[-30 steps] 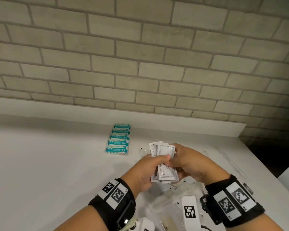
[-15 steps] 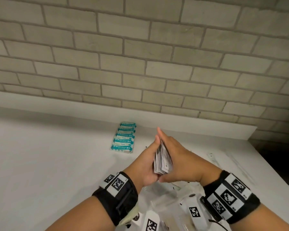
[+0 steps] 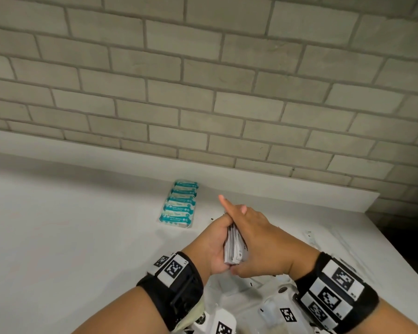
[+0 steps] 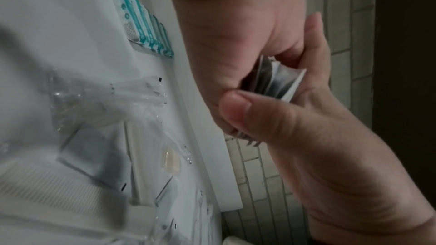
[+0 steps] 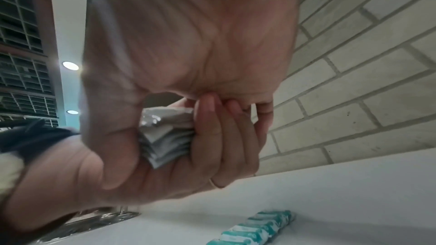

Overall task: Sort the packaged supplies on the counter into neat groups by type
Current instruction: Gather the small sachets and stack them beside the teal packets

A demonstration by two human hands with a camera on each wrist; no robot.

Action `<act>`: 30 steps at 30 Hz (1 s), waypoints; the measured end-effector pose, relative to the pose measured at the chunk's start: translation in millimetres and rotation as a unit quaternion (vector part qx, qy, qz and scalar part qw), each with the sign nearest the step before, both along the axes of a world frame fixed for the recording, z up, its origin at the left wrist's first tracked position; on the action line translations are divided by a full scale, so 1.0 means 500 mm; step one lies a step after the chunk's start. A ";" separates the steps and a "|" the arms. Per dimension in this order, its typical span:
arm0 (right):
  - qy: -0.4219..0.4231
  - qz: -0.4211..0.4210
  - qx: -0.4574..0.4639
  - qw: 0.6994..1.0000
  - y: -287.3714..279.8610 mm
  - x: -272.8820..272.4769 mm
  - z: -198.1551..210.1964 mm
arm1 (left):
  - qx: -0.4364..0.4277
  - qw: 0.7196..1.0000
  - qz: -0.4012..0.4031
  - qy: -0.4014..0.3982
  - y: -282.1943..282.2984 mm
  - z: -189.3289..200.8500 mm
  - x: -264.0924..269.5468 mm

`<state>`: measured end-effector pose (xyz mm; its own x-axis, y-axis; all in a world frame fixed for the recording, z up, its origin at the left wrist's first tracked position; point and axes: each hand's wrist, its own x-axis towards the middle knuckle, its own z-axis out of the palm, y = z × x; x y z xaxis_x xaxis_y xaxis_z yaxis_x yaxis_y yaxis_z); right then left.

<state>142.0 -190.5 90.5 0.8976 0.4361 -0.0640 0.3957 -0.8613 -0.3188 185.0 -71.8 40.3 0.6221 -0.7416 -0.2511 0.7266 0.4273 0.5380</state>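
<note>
My left hand [image 3: 217,247] and right hand [image 3: 258,239] clamp the white sachets [image 3: 234,249]: thin, slick, light; I press their flat faces.

Head view: from above and behind the wrists, facing forward and down across the white counter [image 3: 70,237] toward the brick wall [image 3: 203,80]. Left wrist view: very close, rolled sideways, looking along the left hand [image 4: 318,137] to the stack of packets [image 4: 278,79]. Right wrist view: very close, low, angled upward past the right hand [image 5: 188,44]. All three share the stack and the teal packets [image 3: 179,204].
</note>
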 end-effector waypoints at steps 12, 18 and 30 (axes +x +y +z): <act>0.355 -0.271 0.541 0.713 -0.042 0.119 -0.099 | 0.039 0.969 0.242 -0.033 -0.038 -0.049 0.109; 0.319 -0.339 0.522 0.714 -0.089 0.238 -0.144 | 0.219 0.942 0.229 -0.114 -0.034 -0.097 0.234; 0.225 -0.406 0.330 0.822 -0.119 0.483 -0.212 | 0.665 0.609 -0.010 -0.432 -0.033 -0.114 0.460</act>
